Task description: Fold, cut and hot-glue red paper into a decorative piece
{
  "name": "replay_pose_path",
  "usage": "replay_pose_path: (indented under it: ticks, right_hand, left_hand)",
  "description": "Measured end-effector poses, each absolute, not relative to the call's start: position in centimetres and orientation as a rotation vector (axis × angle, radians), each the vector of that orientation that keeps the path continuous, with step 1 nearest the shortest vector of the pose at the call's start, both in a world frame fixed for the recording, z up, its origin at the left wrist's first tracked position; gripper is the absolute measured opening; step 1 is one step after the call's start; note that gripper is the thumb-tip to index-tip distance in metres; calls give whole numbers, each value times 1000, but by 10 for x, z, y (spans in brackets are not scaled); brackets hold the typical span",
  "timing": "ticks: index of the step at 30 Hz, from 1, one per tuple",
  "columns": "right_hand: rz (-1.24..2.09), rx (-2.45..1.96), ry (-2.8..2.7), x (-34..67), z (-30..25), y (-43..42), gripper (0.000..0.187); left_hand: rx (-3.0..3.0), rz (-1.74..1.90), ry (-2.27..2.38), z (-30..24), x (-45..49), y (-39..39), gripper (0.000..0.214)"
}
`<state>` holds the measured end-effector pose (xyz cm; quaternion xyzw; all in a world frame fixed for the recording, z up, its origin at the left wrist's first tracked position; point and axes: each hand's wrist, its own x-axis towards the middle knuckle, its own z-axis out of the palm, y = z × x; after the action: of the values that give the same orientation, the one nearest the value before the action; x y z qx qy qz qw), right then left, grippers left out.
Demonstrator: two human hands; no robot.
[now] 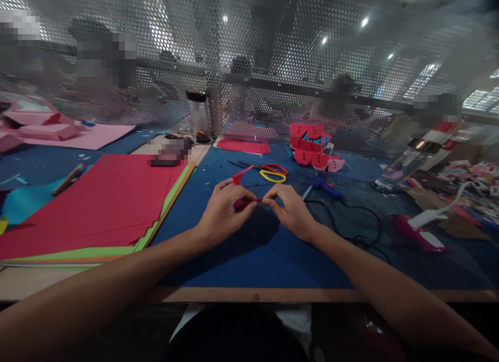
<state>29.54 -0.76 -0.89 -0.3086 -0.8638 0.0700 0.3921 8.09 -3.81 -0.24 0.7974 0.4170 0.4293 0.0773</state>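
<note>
Both hands meet over the blue mat (249,253) at the table's middle. My left hand (222,211) is closed around a small folded piece of red paper (245,202), and one red flap sticks up past the thumb. My right hand (290,209) pinches the same red piece from the right with thumb and forefinger. The two sets of fingertips nearly touch. Just beyond the hands lie scissors (268,172) with red and yellow handles.
A stack of red, green and orange paper sheets (97,206) lies to the left. Finished red paper shapes (312,146) sit at the back. A blue glue gun (325,185) with a black cord lies right of the hands. A perforated metal screen (249,66) closes the rear.
</note>
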Motion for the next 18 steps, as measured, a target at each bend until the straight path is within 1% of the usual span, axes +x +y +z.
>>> replay_pose_path:
  ticks: [10, 18]
  right_hand:
    - [179, -805, -2172, 301, -6, -3, 29]
    - [141, -735, -2204, 302, -5, -6, 24]
  left_hand:
    - [2372, 1287, 1277, -3, 81, -36, 12]
    - [2403, 1336, 1245, -5, 80, -36, 12]
